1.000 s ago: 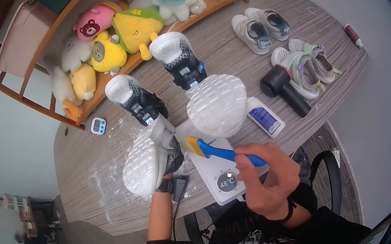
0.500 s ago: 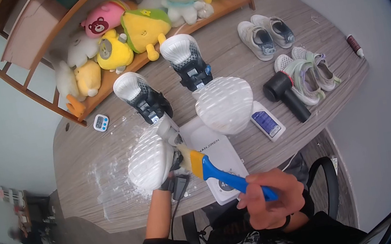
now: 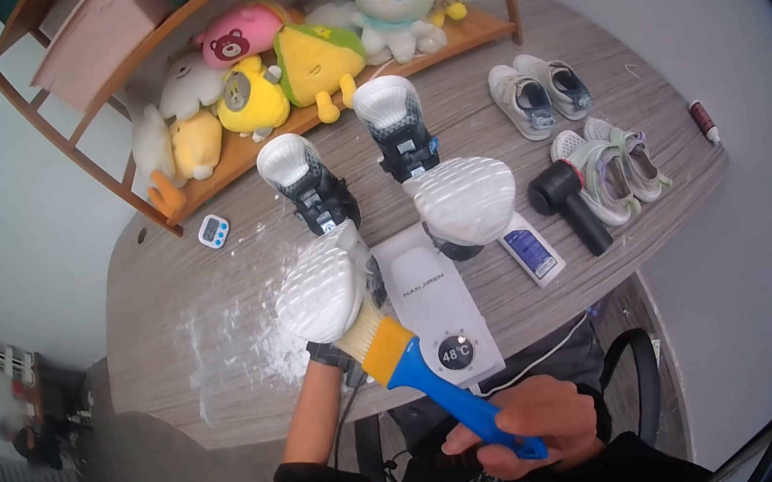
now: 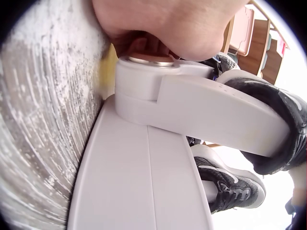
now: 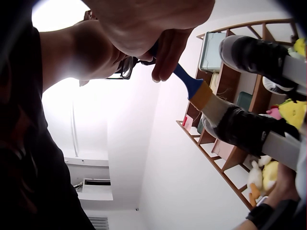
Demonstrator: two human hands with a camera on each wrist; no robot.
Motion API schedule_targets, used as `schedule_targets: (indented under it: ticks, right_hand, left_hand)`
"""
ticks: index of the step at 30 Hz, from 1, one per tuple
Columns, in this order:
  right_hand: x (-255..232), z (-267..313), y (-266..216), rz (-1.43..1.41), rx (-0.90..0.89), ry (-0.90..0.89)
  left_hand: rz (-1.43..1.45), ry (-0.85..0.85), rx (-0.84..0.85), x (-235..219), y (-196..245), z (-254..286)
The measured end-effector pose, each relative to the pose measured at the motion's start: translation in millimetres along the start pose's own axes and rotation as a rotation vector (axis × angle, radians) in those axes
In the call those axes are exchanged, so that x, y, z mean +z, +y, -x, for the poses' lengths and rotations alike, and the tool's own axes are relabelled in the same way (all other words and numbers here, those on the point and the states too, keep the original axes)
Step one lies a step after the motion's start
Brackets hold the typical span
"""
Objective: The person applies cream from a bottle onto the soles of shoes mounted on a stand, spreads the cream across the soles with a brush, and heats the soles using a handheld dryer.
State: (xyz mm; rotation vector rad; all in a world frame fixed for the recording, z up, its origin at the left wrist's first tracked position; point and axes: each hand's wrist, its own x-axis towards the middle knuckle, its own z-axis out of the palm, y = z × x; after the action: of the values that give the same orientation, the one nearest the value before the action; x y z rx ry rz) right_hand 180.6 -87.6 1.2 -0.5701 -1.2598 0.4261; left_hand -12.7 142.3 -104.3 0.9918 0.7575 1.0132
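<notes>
My right hand (image 3: pixel 538 423) grips the blue handle of a paintbrush (image 3: pixel 437 383) with a yellow ferrule. Its pale bristles lie against the near edge of a black shoe (image 3: pixel 313 290) with a white sole; in the right wrist view the bristles (image 5: pixel 214 109) meet one end of that shoe. The shoe sits sole up on an arm of a white shoe dryer (image 3: pixel 423 285), whose dial reads 48°C. Under this shoe my left hand is hidden in the head view; in the left wrist view the left hand (image 4: pixel 168 24) curls over the dryer's hub (image 4: pixel 144 81).
Other black shoes (image 3: pixel 468 199) hang on the dryer's arms. White residue marks the table's left side, near a small timer (image 3: pixel 214 231). To the right are a white bottle (image 3: pixel 532 251), a black blower (image 3: pixel 570 203) and pale shoes (image 3: pixel 525 100). Behind stands a shelf with plush toys (image 3: pixel 319 61).
The brush has swung from over the dryer to the near edge of the left front shoe, its handle now lower toward me. The head view has shifted. My left hand stays under the shoe.
</notes>
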Motion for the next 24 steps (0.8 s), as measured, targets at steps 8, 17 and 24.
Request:
schedule_targets:
  ticks: [8, 17, 24]
  right_hand:
    - [-4, 8, -4, -0.002, -0.212, 0.085]
    - [-6, -19, 2, 0.366, -0.038, 0.003]
    - [14, -9, 19, 0.494, 0.039, 0.094]
  left_hand:
    - [0.003, 0.015, -0.03, -6, -5, -1]
    - [-0.016, 0.016, -0.049, -6, -4, 1]
    - [-0.039, 0.011, -0.049, -1, 1, 0]
